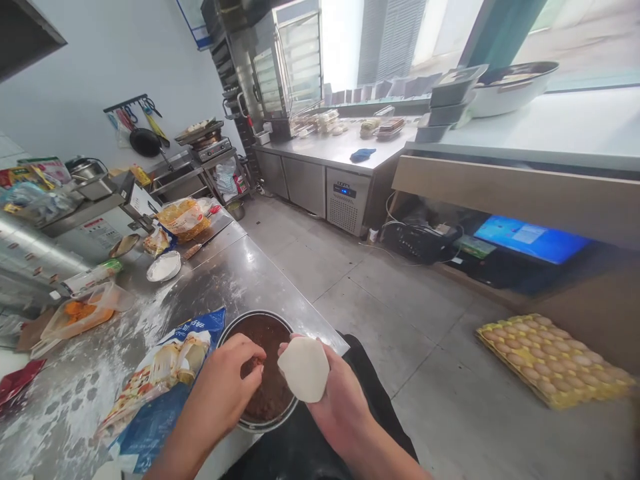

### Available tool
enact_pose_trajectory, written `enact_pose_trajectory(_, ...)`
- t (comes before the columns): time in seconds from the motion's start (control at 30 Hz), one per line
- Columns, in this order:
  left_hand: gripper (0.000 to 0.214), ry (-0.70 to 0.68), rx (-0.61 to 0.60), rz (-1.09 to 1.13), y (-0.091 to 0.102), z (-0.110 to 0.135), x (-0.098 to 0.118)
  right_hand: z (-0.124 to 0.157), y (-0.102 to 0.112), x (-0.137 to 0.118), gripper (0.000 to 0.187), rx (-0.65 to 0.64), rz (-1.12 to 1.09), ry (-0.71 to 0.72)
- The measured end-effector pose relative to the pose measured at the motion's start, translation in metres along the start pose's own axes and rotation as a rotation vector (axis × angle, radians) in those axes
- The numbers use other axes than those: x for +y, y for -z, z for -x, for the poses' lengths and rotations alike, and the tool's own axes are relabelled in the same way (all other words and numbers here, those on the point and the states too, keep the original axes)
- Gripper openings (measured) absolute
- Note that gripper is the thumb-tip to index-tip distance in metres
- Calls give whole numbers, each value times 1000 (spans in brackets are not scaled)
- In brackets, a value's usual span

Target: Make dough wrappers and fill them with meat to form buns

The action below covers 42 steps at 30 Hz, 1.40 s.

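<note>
Left hand [227, 380] is reaching into the metal bowl [295, 401], fingertips bunched and dipping into the dark brown filling [273, 390]; they appear to be pinching up a small portion, though the amount between the fingers is too small to make out. Right hand [333, 393] is cupping a flat round dough wrapper [304, 368], palm up, fingers curled loosely behind it, thumb lying along its lower edge. The wrapper is sitting directly right of the left fingertips, over the right rim of the bowl.

Status, judged from this view: the wrapper is already rolled flat and lying open in the palm; its visible face is bare, no filling on it yet. Filling is being taken up now. Loading the wrapper and closing it are looking like the steps left for this piece. The bowl is reading well filled, so plenty of material remains. No finished pieces are showing near the hands.

Surroundings: the bowl is resting at the near edge of a flour-dusted steel worktable [235, 280], just under both hands. A blue printed bag [165, 373] is lying flat just left of the left hand. Further out beyond the left hand: a clear tub with orange contents [80, 317], a small white dish of flour [164, 267], and a yellow bag [184, 217]. Well to the right of the right hand, a tray of eggs [553, 360] is sitting on the floor
</note>
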<state>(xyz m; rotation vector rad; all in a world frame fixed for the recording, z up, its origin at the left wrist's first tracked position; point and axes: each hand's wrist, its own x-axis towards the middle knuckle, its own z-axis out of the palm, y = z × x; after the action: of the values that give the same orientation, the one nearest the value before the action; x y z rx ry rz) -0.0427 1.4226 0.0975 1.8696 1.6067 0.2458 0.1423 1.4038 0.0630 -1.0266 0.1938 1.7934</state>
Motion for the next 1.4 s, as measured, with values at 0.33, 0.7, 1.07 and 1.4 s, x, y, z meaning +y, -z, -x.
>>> enact_pose_trajectory(0.33,44,-185,-41,-63,-12,12,30,-8,-11,30,20,-116,-143,-85)
enact_pose_trajectory(0.7,38,-294,1,-52,-25,14,13,-2,-6,30,36,-75,-22,-8)
enact_pose_trajectory(1.07,39,0,-235,-148,-52,-1,-33,6,17,-9,25,66,-30,113)
enact_pose_trajectory(1.4,26,-59,-180,-114,-78,-10,-33,4,26,-12,22,130,-15,122)
